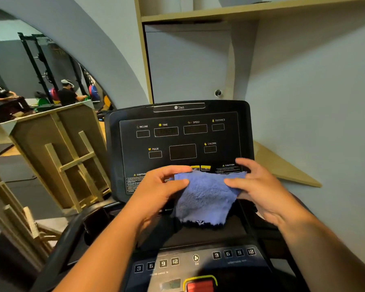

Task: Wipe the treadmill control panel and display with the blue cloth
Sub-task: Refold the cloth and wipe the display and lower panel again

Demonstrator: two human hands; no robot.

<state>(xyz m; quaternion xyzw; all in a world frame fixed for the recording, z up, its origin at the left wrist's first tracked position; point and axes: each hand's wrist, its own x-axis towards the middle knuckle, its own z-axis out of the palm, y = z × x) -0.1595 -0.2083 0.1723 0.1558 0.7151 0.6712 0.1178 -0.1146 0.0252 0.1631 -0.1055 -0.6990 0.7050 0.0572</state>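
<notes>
The blue cloth (204,197) hangs spread between both hands in front of the lower part of the treadmill display (181,142). My left hand (160,188) pinches its left edge between thumb and fingers. My right hand (259,186) pinches its right edge the same way. The cloth covers part of the caution labels and yellow buttons at the display's bottom. Below my forearms lies the control panel (198,262) with numbered keys, a fan key and a red stop button (200,285).
A wooden frame structure (67,161) stands left of the treadmill. A grey wall with a wooden shelf (240,11) is behind and to the right. A black handrail (59,249) curves at lower left. People and a weight rack (40,66) are far off at left.
</notes>
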